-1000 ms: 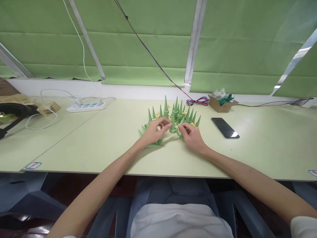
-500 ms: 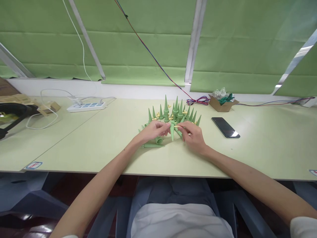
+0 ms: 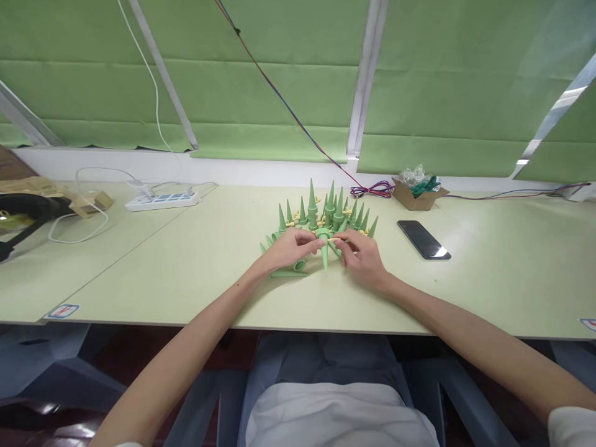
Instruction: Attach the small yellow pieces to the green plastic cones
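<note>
left hand (image 3: 292,247) pinches a green spike (image 3: 325,257) and right hand (image 3: 363,256) a small yellow piece (image 3: 331,239), both nearly closed, at the frame's centre over the desk (image 3: 186,273), the spike probably light, stiff plastic, best held by its broad base, not its thin tip

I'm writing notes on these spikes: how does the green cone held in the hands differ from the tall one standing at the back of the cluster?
The held cone points its tip toward the near table edge; the tall standing cone points upward. The left hand grips the held cone, while neither hand touches the standing cone. Both are green and taper to a point.
</note>
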`<state>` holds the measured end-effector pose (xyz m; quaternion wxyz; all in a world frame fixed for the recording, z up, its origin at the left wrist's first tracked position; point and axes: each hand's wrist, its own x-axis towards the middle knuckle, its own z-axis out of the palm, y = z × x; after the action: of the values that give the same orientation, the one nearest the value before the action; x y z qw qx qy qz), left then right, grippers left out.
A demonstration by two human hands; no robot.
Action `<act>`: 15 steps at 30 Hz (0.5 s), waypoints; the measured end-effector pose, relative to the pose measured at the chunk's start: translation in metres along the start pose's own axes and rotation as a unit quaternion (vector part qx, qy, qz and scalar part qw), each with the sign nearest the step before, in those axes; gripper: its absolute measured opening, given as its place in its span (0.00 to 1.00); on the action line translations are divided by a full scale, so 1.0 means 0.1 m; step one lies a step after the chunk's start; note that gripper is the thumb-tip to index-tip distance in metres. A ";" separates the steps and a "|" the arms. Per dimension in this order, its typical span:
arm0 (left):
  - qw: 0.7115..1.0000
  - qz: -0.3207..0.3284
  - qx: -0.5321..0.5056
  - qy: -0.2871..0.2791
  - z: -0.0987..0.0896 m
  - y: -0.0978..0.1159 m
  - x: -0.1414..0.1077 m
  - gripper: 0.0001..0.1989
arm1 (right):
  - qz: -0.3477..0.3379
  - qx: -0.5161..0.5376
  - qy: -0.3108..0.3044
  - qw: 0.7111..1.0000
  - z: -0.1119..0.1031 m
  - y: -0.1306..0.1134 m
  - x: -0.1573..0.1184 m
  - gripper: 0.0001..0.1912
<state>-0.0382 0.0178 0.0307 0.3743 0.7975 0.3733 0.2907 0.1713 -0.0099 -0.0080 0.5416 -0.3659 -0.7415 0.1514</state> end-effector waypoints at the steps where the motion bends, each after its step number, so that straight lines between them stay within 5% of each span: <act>1: 1.000 0.005 0.005 0.004 0.01 0.00 0.00 0.24 | 0.004 -0.003 -0.003 1.000 0.00 0.00 0.00 0.13; 15: 0.985 0.126 0.096 0.066 0.08 0.00 0.00 0.20 | 0.020 -0.046 -0.034 0.998 -0.02 0.03 0.01 0.21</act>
<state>-0.0323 0.0148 0.0268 0.2310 0.8494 0.3203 0.3501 0.1744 -0.0073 -0.0083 0.4958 -0.4000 -0.7579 0.1406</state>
